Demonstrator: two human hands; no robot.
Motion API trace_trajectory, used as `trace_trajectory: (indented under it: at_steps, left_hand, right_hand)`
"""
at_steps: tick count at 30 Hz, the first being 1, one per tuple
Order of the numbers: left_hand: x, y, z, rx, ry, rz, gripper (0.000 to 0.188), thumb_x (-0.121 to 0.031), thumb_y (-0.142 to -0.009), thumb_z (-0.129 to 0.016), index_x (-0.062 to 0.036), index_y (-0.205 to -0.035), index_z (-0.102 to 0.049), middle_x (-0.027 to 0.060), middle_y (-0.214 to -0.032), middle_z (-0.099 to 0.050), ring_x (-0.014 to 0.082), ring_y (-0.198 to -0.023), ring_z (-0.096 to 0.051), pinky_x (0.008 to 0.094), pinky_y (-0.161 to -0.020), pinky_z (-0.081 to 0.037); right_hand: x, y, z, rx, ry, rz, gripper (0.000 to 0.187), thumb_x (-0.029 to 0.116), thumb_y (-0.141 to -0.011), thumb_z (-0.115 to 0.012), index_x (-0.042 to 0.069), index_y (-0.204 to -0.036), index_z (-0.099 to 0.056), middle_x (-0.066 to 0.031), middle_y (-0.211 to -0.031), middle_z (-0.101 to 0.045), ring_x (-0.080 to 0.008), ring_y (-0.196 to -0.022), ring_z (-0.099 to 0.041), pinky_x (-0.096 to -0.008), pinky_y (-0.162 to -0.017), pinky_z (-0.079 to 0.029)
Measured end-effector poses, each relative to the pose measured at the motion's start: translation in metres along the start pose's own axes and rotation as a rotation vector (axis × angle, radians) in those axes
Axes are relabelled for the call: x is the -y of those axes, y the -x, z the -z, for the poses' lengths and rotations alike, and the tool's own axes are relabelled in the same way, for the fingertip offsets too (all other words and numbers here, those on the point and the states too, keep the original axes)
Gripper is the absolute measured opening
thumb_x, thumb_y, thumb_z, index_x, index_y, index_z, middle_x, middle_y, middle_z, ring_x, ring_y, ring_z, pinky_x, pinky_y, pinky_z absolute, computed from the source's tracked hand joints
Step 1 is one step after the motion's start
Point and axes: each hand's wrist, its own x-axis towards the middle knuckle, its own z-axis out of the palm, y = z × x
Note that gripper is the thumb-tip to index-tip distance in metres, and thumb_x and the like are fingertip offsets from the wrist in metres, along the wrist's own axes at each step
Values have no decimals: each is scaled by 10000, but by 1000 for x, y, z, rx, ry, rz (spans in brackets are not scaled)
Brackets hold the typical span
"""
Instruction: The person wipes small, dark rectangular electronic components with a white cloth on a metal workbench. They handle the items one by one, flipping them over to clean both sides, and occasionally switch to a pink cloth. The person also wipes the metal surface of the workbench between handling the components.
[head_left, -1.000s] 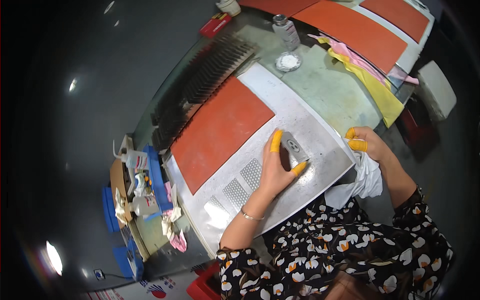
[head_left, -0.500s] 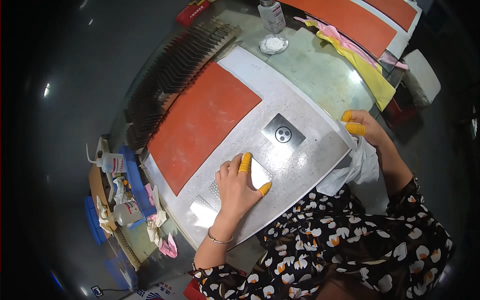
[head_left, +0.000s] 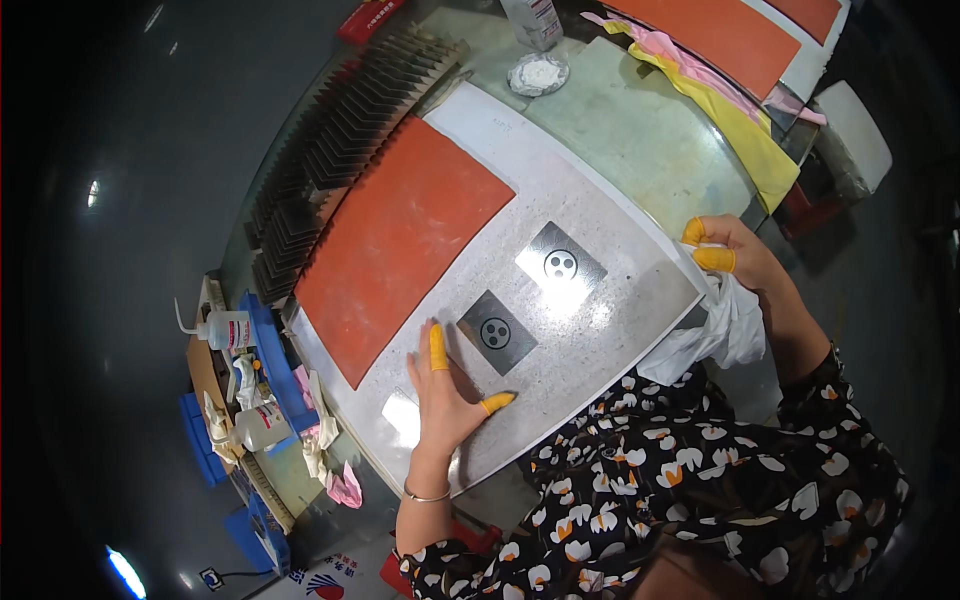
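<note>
My left hand [head_left: 447,405], with yellow finger cots on index finger and thumb, lies on the pale speckled sheet [head_left: 590,370], fingers stretched and thumb out to the right. Just beyond it lies a square metal plate [head_left: 497,333] with a dark ring-and-dots mark. Farther right is a matching shiny plate [head_left: 561,264]. Beside the left hand a bright, glaring plate [head_left: 401,417] shows in part; whatever lies beneath the hand is hidden. At the sheet's right edge my right hand [head_left: 725,250], also wearing yellow finger cots, is closed on a white cloth [head_left: 728,325] that hangs down.
An orange-red mat [head_left: 405,250] lies beyond the plates, bordered by a dark slotted rack [head_left: 345,165]. A bottle [head_left: 533,22] and a small dish [head_left: 538,74] stand at the back. Squeeze bottles [head_left: 226,330] fill a blue tray [head_left: 275,365] at left. Yellow cloth [head_left: 770,175] hangs far right.
My left hand has slid left and nearer, off the plate, whose dark mark now shows. My right hand still grips the cloth. The whole view has shifted slightly.
</note>
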Motion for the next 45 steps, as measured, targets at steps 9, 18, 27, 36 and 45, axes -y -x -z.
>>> trace_trajectory:
  at_steps: [9, 18, 27, 36, 45]
  left_hand:
    - [20, 32, 10, -22, -107, 98, 1076, -316, -462, -842, -73, -1353, -289, 151, -1204, -384, 320, -1057, -391, 416, -922, -297]
    - [20, 24, 33, -206, 21, -66, 859, -247, -513, -803, -19, -1244, -412, 170, -1197, -456, 340, -1106, -442, 398, -906, -394]
    - [68, 64, 34, -20, 47, 76, 1162, -358, -447, -840, -33, -1368, -209, 182, -1414, -233, 346, -1288, -258, 495, -1053, -170]
    - [85, 100, 34, -45, -26, 275, 1125, -270, -441, -851, -52, -1367, -252, 139, -1230, -366, 320, -1080, -374, 403, -928, -317]
    - [76, 99, 48, -250, -14, 85, 838, -276, -520, -803, -35, -1236, -440, 140, -1131, -498, 301, -1015, -498, 380, -892, -389]
  right_hand:
    - [0, -1, -3, -5, -39, -16, 159, 160, -785, -610, 18, -796, -539, 43, -717, -497, -33, -672, -443, -185, -602, -354]
    - [0, -1, 2, -23, 109, -54, 225, 248, -796, -603, 33, -822, -542, 57, -712, -465, -28, -636, -390, -178, -568, -314]
    - [-7, -1, 3, -63, 113, -52, 247, 277, -810, -593, 34, -830, -552, 59, -724, -483, -29, -649, -390, -179, -588, -307]
    - [-6, -4, -6, -117, 54, -61, 186, 214, -819, -567, 31, -832, -540, 38, -747, -519, -34, -687, -446, -179, -631, -346]
    - [-4, -5, -7, -138, 101, -73, 155, 191, -834, -554, 37, -816, -538, 32, -735, -517, -30, -666, -452, -178, -604, -354]
